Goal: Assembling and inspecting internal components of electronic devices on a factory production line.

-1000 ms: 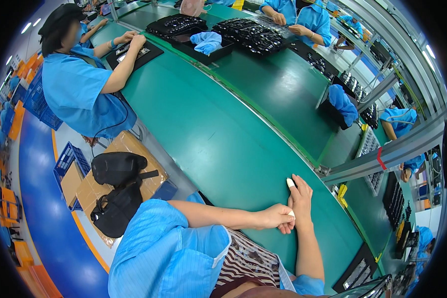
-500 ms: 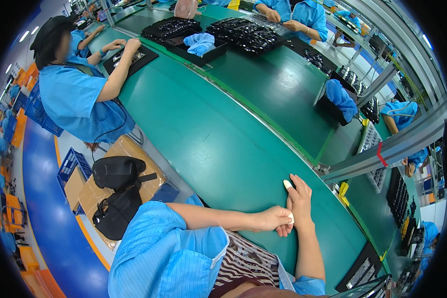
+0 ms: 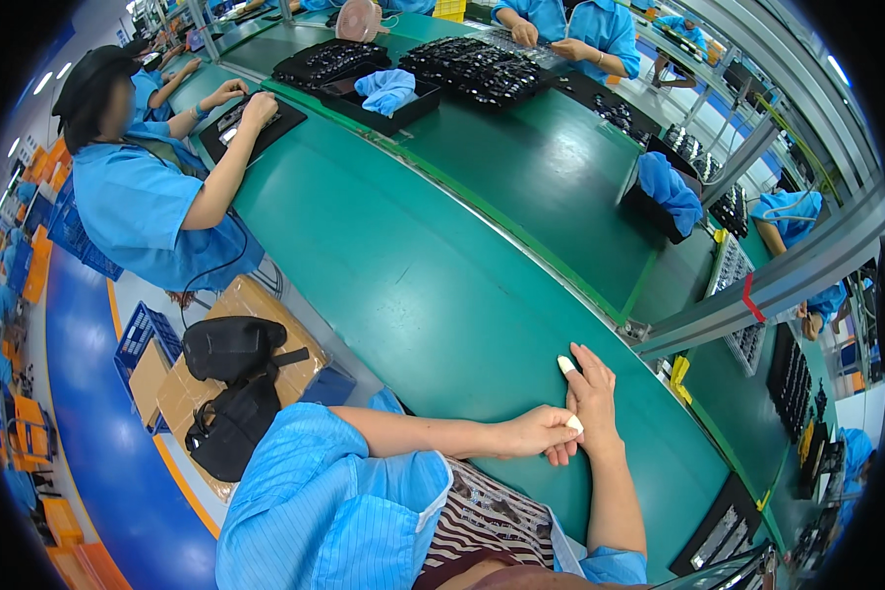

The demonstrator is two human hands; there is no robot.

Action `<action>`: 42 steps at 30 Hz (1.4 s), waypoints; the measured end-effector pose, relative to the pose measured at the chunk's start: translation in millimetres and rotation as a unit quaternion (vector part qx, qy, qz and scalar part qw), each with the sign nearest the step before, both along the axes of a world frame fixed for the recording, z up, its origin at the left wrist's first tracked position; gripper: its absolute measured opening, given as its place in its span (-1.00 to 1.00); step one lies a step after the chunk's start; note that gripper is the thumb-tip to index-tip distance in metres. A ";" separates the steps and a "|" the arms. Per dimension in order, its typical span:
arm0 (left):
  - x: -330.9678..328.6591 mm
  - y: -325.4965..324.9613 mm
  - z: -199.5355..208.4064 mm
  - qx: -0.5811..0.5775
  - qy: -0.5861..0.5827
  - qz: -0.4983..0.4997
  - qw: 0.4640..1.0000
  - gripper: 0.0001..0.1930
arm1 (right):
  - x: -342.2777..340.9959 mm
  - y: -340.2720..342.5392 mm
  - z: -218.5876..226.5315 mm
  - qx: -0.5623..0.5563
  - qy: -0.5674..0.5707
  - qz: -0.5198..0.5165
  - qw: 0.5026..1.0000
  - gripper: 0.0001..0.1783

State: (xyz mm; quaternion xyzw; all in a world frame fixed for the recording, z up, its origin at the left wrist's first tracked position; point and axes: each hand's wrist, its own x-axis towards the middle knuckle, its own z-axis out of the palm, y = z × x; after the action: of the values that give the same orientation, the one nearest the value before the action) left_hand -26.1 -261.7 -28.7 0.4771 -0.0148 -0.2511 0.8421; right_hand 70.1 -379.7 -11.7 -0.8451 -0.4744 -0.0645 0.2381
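My left hand reaches across from the left and is closed at the thumb side of my right hand, close to the wrist. A white finger cot covers the tip of its thumb. My right hand is over the green worktop, its fingers stretched out towards the far side. Another white finger cot sits on one of its fingertips. Neither hand shows a part or tool in it. Where the hands overlap, some fingers are partly hidden.
A dark tray with small parts lies at the near right. Black bags rest on a cardboard box at the left. A co-worker handles parts at the far left. A metal post stands on the right.
The view has shifted slightly. My hands keep nearly the same pose, left hand against right.
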 end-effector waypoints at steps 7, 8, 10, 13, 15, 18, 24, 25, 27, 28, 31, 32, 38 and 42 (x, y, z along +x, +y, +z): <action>-1.0 -0.4 -5.0 0.006 -0.017 -0.009 1.000 -0.83 | -0.8 -0.1 -0.6 -0.007 0.000 0.002 1.000 -0.57; -1.2 -0.4 -5.3 0.004 -0.019 -0.010 1.000 -0.84 | -1.2 0.0 -0.5 -0.009 -0.002 0.001 1.000 -0.57; -1.3 0.0 -4.3 0.002 -0.021 -0.012 1.000 -0.84 | -1.6 -0.5 -1.3 -0.011 -0.003 0.000 1.000 -0.57; -1.4 0.9 -1.7 0.025 -0.024 -0.017 0.999 -0.84 | -2.2 -1.0 -0.9 -0.014 -0.006 0.000 1.000 -0.58; -1.4 0.2 -4.3 0.019 -0.029 -0.015 0.999 -0.84 | -2.8 -0.4 0.4 -0.014 -0.008 0.000 1.000 -0.58; -1.3 0.0 -3.9 0.027 -0.029 -0.014 0.999 -0.84 | -3.3 -0.6 1.6 -0.015 -0.007 0.001 1.000 -0.59; -0.9 -0.3 -2.2 0.026 -0.030 -0.015 0.999 -0.84 | -2.2 -1.6 -0.8 -0.024 -0.017 0.001 1.000 -0.59; -0.9 -0.4 -2.3 0.027 -0.030 -0.014 0.999 -0.84 | -2.4 -1.3 -1.2 -0.017 -0.018 0.001 1.000 -0.59; -1.0 -1.2 -3.3 0.022 -0.031 -0.014 0.999 -0.85 | -2.6 -0.9 -1.5 -0.011 -0.018 0.001 1.000 -0.59; -1.2 -1.0 -3.4 0.023 -0.031 -0.013 0.999 -0.85 | -2.6 -0.7 -1.5 -0.013 -0.016 0.000 1.000 -0.59; -1.3 -0.7 -4.2 0.026 -0.029 -0.012 0.999 -0.85 | -2.4 -0.1 -1.0 -0.015 -0.013 0.000 1.000 -0.59; -1.1 -0.8 -5.0 0.022 -0.031 -0.011 0.999 -0.85 | -2.4 0.1 -0.8 -0.014 -0.013 0.000 1.000 -0.58; -0.7 -0.1 -5.0 0.018 -0.032 -0.012 0.999 -0.86 | -2.2 0.2 -0.5 -0.018 -0.012 -0.001 1.000 -0.58; -1.4 0.3 -3.3 0.022 -0.032 -0.009 0.999 -0.85 | -3.0 -0.3 0.2 -0.014 -0.009 0.000 1.000 -0.59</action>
State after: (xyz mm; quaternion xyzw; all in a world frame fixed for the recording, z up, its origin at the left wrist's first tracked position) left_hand -27.5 -261.4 -32.0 0.5028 -0.0408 -0.2440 0.8283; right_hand 67.1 -379.9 -11.4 -0.8480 -0.4770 -0.0649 0.2218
